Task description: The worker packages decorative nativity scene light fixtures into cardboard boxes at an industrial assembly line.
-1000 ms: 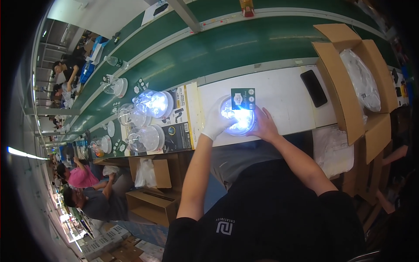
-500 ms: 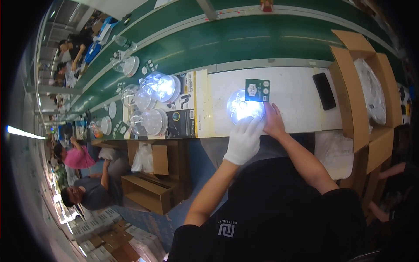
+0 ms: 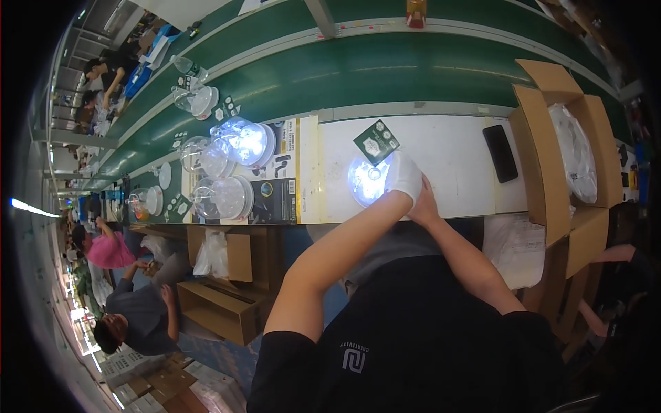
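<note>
A round, clear-domed lamp [image 3: 367, 182] glows bright bluish white on the white worktop in front of me. My left hand [image 3: 405, 177], in a white glove, reaches across to the lamp's right edge; its fingers blend together, so their grip does not show. Bare and close beside the glove, my right hand [image 3: 424, 199] is closed at the lamp's right side, partly hidden by the left. Tilted at the lamp's far edge is a square green card [image 3: 376, 142] with a white emblem.
To the left stand another lit lamp [image 3: 249, 142] and several unlit clear-domed ones, among them one lamp [image 3: 224, 198] near the table edge. A black phone [image 3: 500, 153] lies at right, beside an open cardboard box [image 3: 536, 151] holding plastic bags. Beyond runs a green conveyor belt [image 3: 385, 62].
My left hand has moved from the lamp's near side up to its right edge, over my right hand. The green card has turned to a slant and shifted left.
</note>
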`<action>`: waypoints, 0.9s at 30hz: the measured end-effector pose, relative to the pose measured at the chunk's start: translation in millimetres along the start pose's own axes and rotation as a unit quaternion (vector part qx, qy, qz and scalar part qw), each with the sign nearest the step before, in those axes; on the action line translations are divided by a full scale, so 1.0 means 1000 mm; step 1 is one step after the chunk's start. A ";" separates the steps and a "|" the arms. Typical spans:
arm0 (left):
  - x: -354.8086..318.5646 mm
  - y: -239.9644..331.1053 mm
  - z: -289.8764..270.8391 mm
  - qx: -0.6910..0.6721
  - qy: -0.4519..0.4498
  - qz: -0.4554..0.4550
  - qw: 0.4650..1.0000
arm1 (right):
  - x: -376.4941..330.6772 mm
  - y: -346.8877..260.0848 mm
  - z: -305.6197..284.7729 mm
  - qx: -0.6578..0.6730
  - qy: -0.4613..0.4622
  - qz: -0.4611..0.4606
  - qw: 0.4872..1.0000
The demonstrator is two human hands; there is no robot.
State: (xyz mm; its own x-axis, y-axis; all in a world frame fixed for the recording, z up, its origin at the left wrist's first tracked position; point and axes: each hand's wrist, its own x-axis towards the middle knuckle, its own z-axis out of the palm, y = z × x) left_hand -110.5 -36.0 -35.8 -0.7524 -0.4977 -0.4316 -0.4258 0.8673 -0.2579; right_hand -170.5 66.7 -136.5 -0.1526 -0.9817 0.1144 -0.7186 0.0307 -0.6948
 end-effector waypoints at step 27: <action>-0.087 -0.068 0.040 -0.590 0.363 -0.134 0.709 | 0.005 -0.002 -0.005 -0.021 -0.011 0.011 1.000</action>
State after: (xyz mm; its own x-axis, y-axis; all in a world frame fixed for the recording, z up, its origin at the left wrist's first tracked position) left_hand 4.0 -52.5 -15.5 -0.4435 -0.8809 0.1651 -0.4038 0.3609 0.8407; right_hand -173.2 62.8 -131.3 -0.1536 -0.9845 0.0843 -0.7427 0.0587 -0.6671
